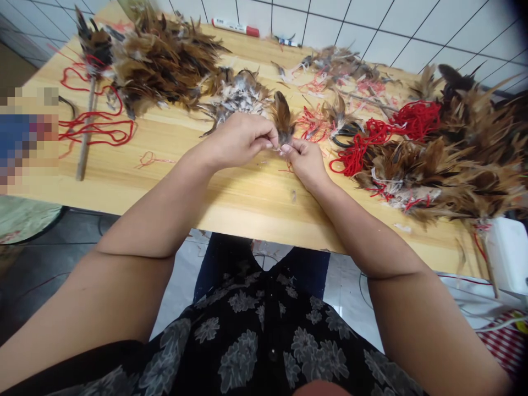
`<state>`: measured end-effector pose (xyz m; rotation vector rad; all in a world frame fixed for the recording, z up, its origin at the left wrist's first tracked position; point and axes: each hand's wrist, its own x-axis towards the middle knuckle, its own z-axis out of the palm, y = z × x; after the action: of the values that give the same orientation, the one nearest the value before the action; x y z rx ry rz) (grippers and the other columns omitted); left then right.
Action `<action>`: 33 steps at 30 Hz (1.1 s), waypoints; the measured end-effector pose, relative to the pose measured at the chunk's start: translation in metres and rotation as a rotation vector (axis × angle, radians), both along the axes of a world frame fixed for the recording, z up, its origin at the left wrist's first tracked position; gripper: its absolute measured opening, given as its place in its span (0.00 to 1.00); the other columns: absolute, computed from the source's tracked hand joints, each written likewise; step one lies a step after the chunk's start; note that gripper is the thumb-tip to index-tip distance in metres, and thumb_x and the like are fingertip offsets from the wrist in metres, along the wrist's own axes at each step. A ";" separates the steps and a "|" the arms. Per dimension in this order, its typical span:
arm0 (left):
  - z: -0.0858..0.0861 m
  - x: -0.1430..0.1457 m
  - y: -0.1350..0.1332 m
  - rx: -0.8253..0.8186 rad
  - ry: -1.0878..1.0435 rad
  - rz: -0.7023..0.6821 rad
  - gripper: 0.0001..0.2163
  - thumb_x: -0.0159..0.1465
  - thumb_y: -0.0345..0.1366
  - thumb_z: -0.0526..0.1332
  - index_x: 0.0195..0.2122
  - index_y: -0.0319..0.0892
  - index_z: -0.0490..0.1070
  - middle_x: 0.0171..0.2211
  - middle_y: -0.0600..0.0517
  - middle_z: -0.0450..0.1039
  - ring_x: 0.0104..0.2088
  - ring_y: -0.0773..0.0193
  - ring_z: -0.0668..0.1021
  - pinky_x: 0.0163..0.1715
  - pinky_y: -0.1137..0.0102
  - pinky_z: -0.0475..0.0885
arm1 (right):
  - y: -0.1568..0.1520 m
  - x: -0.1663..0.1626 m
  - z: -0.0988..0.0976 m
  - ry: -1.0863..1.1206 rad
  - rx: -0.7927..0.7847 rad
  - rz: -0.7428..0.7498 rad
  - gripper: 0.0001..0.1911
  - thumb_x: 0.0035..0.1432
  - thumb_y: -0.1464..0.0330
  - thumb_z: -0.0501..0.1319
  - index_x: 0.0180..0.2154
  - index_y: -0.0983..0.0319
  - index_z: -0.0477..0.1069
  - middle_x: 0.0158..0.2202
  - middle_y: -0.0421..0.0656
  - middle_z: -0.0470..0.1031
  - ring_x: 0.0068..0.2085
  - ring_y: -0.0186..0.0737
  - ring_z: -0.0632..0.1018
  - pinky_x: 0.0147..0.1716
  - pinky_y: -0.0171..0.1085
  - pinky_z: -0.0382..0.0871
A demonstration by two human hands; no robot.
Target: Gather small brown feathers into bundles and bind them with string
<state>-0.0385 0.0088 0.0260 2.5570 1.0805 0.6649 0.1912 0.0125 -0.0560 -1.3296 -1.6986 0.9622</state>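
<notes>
My left hand [239, 138] and my right hand [304, 159] meet over the middle of a wooden table [231, 192]. Both pinch the base of a small brown feather bunch [284, 116] that stands up between their fingertips. The fingers of each hand are pressed together on the quills. A grey-white pile of downy feathers [237, 96] lies just beyond my left hand. A tangle of red string [371, 137] lies to the right of my right hand.
A big heap of brown feathers [163, 58] sits at the far left, with a stick [86, 135] and looped red string [93, 124] beside it. More feather bundles [454, 159] crowd the right side. A red-capped marker [235, 26] lies at the far edge. Black scissors [348, 132] lie by the red string.
</notes>
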 end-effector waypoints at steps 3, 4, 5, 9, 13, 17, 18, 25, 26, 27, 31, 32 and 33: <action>-0.003 0.002 0.001 0.014 0.019 0.001 0.13 0.74 0.32 0.61 0.45 0.47 0.88 0.47 0.46 0.91 0.53 0.46 0.91 0.58 0.54 0.83 | 0.000 -0.001 0.001 0.006 0.003 0.038 0.28 0.72 0.42 0.73 0.36 0.60 0.83 0.33 0.40 0.81 0.38 0.40 0.77 0.44 0.39 0.69; -0.004 0.003 0.001 0.016 0.026 -0.001 0.14 0.74 0.32 0.60 0.45 0.47 0.88 0.47 0.46 0.91 0.53 0.46 0.91 0.58 0.54 0.83 | 0.000 -0.001 0.002 0.008 0.002 0.048 0.28 0.71 0.42 0.74 0.36 0.60 0.83 0.34 0.41 0.81 0.38 0.40 0.77 0.44 0.39 0.70; -0.005 0.003 0.002 0.020 0.030 -0.003 0.14 0.74 0.32 0.60 0.45 0.48 0.88 0.47 0.46 0.91 0.53 0.45 0.91 0.58 0.53 0.83 | -0.001 -0.002 0.004 0.009 -0.002 0.057 0.29 0.70 0.41 0.74 0.36 0.60 0.83 0.33 0.41 0.81 0.38 0.40 0.77 0.44 0.39 0.70; -0.009 0.003 0.005 0.047 0.029 0.003 0.14 0.75 0.33 0.60 0.46 0.49 0.89 0.46 0.45 0.90 0.53 0.44 0.90 0.58 0.51 0.84 | -0.004 -0.002 0.011 0.024 -0.029 0.076 0.32 0.68 0.37 0.74 0.35 0.61 0.83 0.30 0.41 0.79 0.38 0.41 0.77 0.42 0.39 0.71; -0.013 0.003 0.005 0.059 0.016 0.010 0.15 0.76 0.34 0.59 0.46 0.49 0.89 0.45 0.44 0.89 0.54 0.44 0.90 0.57 0.52 0.84 | -0.004 0.000 0.013 0.037 -0.024 0.097 0.32 0.66 0.37 0.76 0.35 0.61 0.82 0.31 0.41 0.80 0.39 0.41 0.77 0.43 0.40 0.72; -0.015 0.008 0.002 0.059 0.028 0.006 0.13 0.77 0.34 0.59 0.47 0.50 0.87 0.46 0.45 0.88 0.54 0.44 0.89 0.57 0.51 0.83 | 0.000 0.001 0.007 0.023 0.000 0.101 0.30 0.66 0.39 0.76 0.33 0.60 0.81 0.32 0.40 0.79 0.39 0.41 0.77 0.44 0.40 0.72; -0.014 0.009 0.001 0.064 0.034 0.009 0.13 0.78 0.34 0.59 0.48 0.51 0.86 0.46 0.45 0.88 0.55 0.44 0.89 0.57 0.50 0.83 | 0.001 0.001 0.005 0.027 0.004 0.098 0.30 0.67 0.40 0.76 0.33 0.60 0.80 0.32 0.40 0.78 0.39 0.40 0.76 0.44 0.40 0.72; 0.010 -0.029 0.010 0.359 0.053 0.479 0.07 0.87 0.38 0.61 0.55 0.44 0.79 0.59 0.48 0.82 0.57 0.60 0.78 0.60 0.62 0.77 | -0.003 0.002 0.005 0.105 0.015 0.034 0.26 0.74 0.44 0.70 0.35 0.58 0.77 0.29 0.37 0.71 0.37 0.39 0.72 0.44 0.40 0.72; 0.012 -0.042 0.015 0.347 0.100 0.609 0.09 0.87 0.40 0.61 0.56 0.43 0.79 0.60 0.48 0.81 0.56 0.61 0.76 0.59 0.64 0.76 | -0.003 0.003 0.005 0.113 0.013 0.029 0.25 0.74 0.45 0.70 0.36 0.58 0.77 0.29 0.37 0.71 0.36 0.38 0.72 0.43 0.40 0.72; 0.013 -0.055 0.020 0.295 0.165 0.711 0.13 0.87 0.45 0.60 0.56 0.43 0.80 0.57 0.49 0.80 0.55 0.61 0.75 0.59 0.63 0.75 | -0.003 0.004 0.005 0.121 0.010 0.025 0.24 0.75 0.45 0.70 0.36 0.58 0.77 0.29 0.37 0.70 0.36 0.38 0.71 0.43 0.40 0.72; -0.003 -0.094 0.045 -0.008 0.326 0.800 0.21 0.78 0.55 0.65 0.42 0.41 0.84 0.38 0.50 0.76 0.47 0.57 0.73 0.52 0.61 0.69 | -0.002 0.007 0.001 0.146 0.010 0.027 0.26 0.75 0.42 0.69 0.38 0.58 0.77 0.29 0.36 0.68 0.35 0.38 0.70 0.43 0.41 0.71; -0.009 -0.097 0.050 -0.023 0.297 0.736 0.20 0.77 0.55 0.66 0.42 0.41 0.84 0.34 0.51 0.75 0.47 0.58 0.73 0.53 0.62 0.68 | -0.001 0.008 0.001 0.147 0.018 0.033 0.27 0.74 0.41 0.69 0.38 0.58 0.77 0.29 0.36 0.68 0.35 0.38 0.70 0.44 0.41 0.70; -0.012 -0.097 0.053 -0.025 0.265 0.690 0.19 0.76 0.54 0.67 0.41 0.42 0.84 0.32 0.52 0.74 0.47 0.59 0.72 0.53 0.63 0.67 | -0.001 0.008 0.000 0.148 0.025 0.039 0.28 0.74 0.40 0.69 0.38 0.58 0.77 0.30 0.36 0.68 0.35 0.38 0.70 0.44 0.41 0.70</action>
<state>-0.1353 0.0620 0.0136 2.2630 2.0795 0.4467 0.1992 0.0116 -0.0555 -1.1839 -1.6238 1.0325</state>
